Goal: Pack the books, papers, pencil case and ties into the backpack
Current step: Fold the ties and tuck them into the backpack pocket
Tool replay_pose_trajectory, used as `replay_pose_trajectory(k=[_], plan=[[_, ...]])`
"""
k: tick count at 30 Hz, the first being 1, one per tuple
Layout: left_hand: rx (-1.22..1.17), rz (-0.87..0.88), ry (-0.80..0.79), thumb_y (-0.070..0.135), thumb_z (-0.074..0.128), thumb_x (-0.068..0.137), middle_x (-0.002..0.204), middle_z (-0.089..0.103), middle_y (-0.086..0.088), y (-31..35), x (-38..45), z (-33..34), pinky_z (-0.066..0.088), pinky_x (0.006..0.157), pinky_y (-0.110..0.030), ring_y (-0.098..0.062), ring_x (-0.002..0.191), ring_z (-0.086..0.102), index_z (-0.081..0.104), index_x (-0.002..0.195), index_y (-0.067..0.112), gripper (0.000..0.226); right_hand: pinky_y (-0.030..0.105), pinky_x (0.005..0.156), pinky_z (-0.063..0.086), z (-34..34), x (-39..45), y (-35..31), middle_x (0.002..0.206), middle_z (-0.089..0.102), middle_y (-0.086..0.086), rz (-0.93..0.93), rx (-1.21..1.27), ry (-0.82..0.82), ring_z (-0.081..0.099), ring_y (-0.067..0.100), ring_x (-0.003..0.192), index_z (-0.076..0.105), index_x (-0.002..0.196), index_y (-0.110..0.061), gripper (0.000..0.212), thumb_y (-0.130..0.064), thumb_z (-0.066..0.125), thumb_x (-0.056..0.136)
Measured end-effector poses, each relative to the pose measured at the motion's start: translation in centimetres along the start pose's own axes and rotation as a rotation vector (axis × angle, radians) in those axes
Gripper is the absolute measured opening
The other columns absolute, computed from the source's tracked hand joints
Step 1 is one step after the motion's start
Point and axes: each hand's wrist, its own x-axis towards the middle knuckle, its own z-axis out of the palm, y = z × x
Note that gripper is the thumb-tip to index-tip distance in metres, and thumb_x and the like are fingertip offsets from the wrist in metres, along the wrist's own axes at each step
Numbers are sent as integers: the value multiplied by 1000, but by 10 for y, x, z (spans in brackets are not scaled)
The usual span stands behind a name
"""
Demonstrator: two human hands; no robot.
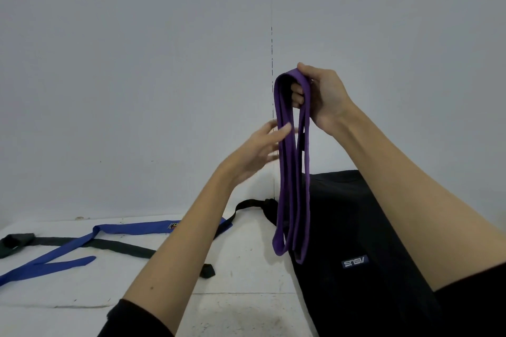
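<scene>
A purple tie [293,172], folded into hanging loops, dangles from my right hand [321,96], which grips its top fold high in front of the wall. My left hand [262,148] is open, with its fingers spread and touching the tie's left strand. Below the tie lies the black backpack [356,241] with a small logo patch, on the white surface at the right. A blue tie [82,243] and a black tie [109,245] lie crossed on the surface at the left. No books, papers or pencil case show in this view.
A black backpack strap [241,206] curls out to the left of the bag along the wall's foot. The grey wall [137,63] rises close behind the white surface [246,268].
</scene>
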Motion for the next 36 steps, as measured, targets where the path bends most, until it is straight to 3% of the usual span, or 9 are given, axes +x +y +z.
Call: replay_pose_trajectory(k=[2, 5, 7, 11, 15, 19, 26, 33, 36], plan=[[72, 71, 44, 49, 58, 86, 108, 63, -1, 22, 5, 13, 50, 92, -38, -17, 98, 61, 54, 118, 16, 46, 22, 52, 33, 3, -1, 2, 53, 40, -3, 34, -41, 9, 35, 11, 46, 44, 65, -15, 31, -25, 47, 94], [138, 117, 133, 47, 54, 90, 90, 59, 0, 33, 12, 29, 49, 86, -36, -16, 86, 57, 54, 100, 19, 30, 21, 52, 36, 5, -2, 0, 52, 42, -3, 25, -12, 18, 39, 10, 45, 46, 65, -14, 32, -25, 47, 95], [117, 142, 200, 48, 62, 81, 87, 56, 4, 29, 14, 36, 46, 79, -28, -13, 82, 55, 54, 101, 21, 35, 22, 51, 38, 6, -2, -2, 53, 43, -2, 7, -15, 16, 39, 11, 46, 46, 65, -13, 32, -24, 46, 95], [41, 157, 235, 46, 64, 79, 100, 56, -5, 16, 14, 43, 49, 78, -28, -14, 86, 55, 51, 121, 12, 56, 24, 52, 39, 5, -3, 0, 57, 43, 1, -9, -82, 22, 40, 13, 48, 46, 65, -12, 33, -24, 47, 95], [-42, 114, 263, 62, 55, 74, 86, 55, -1, 15, 12, 40, 52, 72, -26, -14, 77, 55, 56, 118, 13, 65, 22, 56, 39, 0, -4, -2, 57, 43, -2, -50, -142, -15, 42, 11, 50, 46, 66, -13, 32, -22, 45, 96], [5, 105, 317, 36, 56, 92, 71, 49, 9, 12, 13, 30, 46, 67, -25, -8, 63, 45, 57, 95, 17, 20, 19, 56, 36, -2, -6, -2, 59, 43, -1, -69, -187, 1, 40, 9, 49, 48, 67, -13, 30, -21, 45, 97], [-213, 108, 414, 39, 37, 101, 50, 29, 9, 32, 14, 27, 29, 44, -18, -6, 43, 27, 46, 79, 15, 34, 27, 68, 37, 3, -13, 13, 68, 46, -4, -24, -279, 71, 43, 9, 60, 45, 77, -16, 24, -26, 42, 99], [88, 134, 478, 39, 32, 102, 56, 46, 1, 34, 15, 23, 30, 41, -19, -8, 43, 38, 50, 68, 15, 45, 19, 56, 47, 6, -20, 22, 73, 58, 1, -23, -322, 20, 56, 13, 62, 53, 86, -8, 19, -22, 46, 98], [91, 134, 457, 39, 35, 101, 61, 54, -2, 31, 11, 26, 38, 47, -22, -11, 49, 48, 57, 75, 14, 42, 22, 64, 46, 8, -19, 17, 70, 58, 0, -49, -278, 39, 55, 13, 63, 56, 78, -8, 20, -15, 50, 96]])
